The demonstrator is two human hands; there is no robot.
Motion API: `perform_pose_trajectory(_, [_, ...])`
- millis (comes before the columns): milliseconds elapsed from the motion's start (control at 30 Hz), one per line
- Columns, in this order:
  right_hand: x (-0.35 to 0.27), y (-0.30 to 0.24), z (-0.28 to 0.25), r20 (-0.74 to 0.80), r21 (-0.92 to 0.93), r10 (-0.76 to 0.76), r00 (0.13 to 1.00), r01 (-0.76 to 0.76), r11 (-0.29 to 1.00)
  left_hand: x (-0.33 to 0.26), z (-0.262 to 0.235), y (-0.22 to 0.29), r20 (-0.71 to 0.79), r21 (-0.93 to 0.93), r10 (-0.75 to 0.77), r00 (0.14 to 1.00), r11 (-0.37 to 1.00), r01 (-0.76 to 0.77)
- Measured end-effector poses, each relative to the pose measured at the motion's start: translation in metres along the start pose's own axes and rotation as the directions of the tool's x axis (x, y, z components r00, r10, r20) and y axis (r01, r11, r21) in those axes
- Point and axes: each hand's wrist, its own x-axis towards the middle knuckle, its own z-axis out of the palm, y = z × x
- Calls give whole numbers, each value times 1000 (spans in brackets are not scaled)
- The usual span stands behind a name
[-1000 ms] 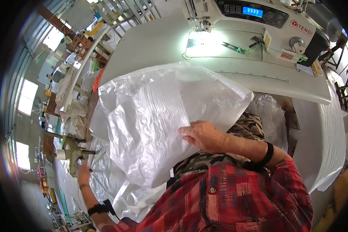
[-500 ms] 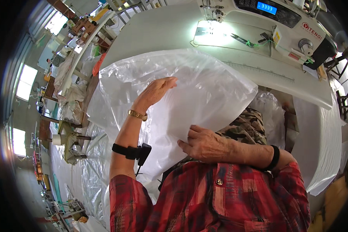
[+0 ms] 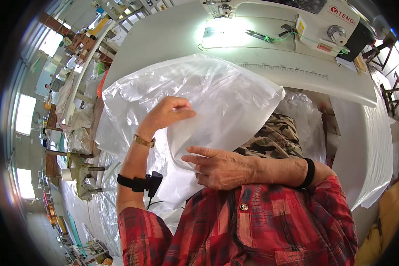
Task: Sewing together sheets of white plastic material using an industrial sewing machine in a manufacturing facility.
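Observation:
A large translucent white plastic sheet (image 3: pixel 226 106) drapes from the front of the sewing table over my lap, wrinkled and shiny toward its far edge. On its left half my left hand (image 3: pixel 168 116) is closed, fingertips curled together on the plastic; exactly what lies between them is partly hidden. Closer to my body, my right hand (image 3: pixel 224 168) reaches across from the right. Its fingers are stretched out and apart, the tips beside a folded edge of the sheet.
Beyond the sheet stands a sewing machine (image 3: pixel 328 29), its lamp lighting the white table (image 3: pixel 164 40). Black thread snips (image 3: pixel 259 35) lie right of the needle area. More plastic (image 3: pixel 361 146) hangs at the right. A stool (image 3: pixel 82 175) stands at the left.
My left hand has drawn slightly down and its fingers have curled. My right hand has moved left and its fingers have straightened. The machine's display has slipped out of view.

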Motion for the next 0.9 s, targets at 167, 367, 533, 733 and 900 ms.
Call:
perform_pose_trajectory(167, [-20, 12, -16, -218, 197, 187, 958, -145, 970, -12, -15, 10, -437, -225, 94, 895, 951, -210])
perform_pose_trajectory(367, [-66, 66, -49, -691, -58, 573, 441, -824, 563, -18, -27, 40, -559, -73, 256, 788, 932, -354])
perform_pose_trajectory(533, [-106, 79, -36, -601, -21, 732, 320, -923, 385, -14, -20, 74, -438, 106, 354, 826, 933, -343])
perform_pose_trajectory(733, [-90, 93, -69, -509, 435, 845, 162, -799, 415, -14, -11, 126, -359, 259, 556, 749, 831, -493])
perform_pose_trajectory(900, [-66, 87, -97, -393, 658, 888, 240, -600, 454, -5, 0, 148, -313, 192, 611, 727, 791, -581])
